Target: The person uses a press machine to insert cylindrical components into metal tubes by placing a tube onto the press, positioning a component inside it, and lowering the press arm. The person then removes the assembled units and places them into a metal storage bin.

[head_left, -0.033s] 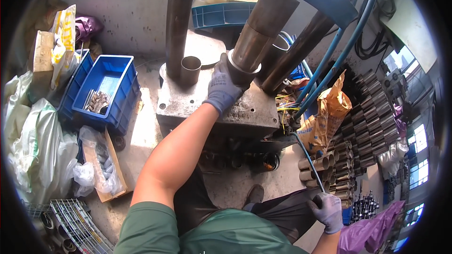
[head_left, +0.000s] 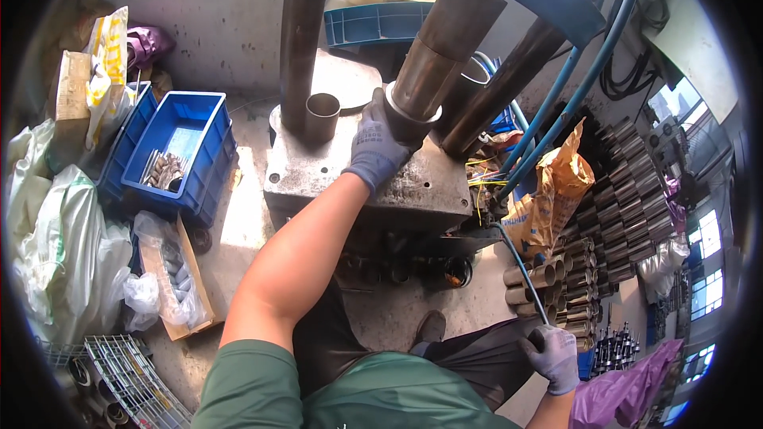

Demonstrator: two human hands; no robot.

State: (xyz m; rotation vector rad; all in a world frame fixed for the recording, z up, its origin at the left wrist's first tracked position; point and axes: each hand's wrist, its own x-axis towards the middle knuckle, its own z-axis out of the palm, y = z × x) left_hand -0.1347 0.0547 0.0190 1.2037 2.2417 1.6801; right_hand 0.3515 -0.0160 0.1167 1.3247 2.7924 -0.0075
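My left hand (head_left: 376, 147), in a grey work glove, is closed around the side of a short metal tube (head_left: 407, 129) with a bright rim. That tube stands on the thick steel bed (head_left: 373, 191) of a press, under the round steel ram (head_left: 450, 40), whose lower end reaches into it. My palm hides part of the tube. A second open-topped metal tube (head_left: 322, 119) stands to the left on the bed, beside a steel column (head_left: 304, 32). Low on the right, my gloved right hand (head_left: 554, 357) is closed on the end of a long thin lever (head_left: 524, 276).
Blue crates (head_left: 179, 143), one holding small metal parts, sit at left above a cardboard box (head_left: 189, 286) and white sacks (head_left: 67, 246). Stacked metal tubes (head_left: 628, 199) and a torn brown paper bag (head_left: 556, 187) stand right. Blue hoses (head_left: 592, 87) hang beside the right column (head_left: 509, 83).
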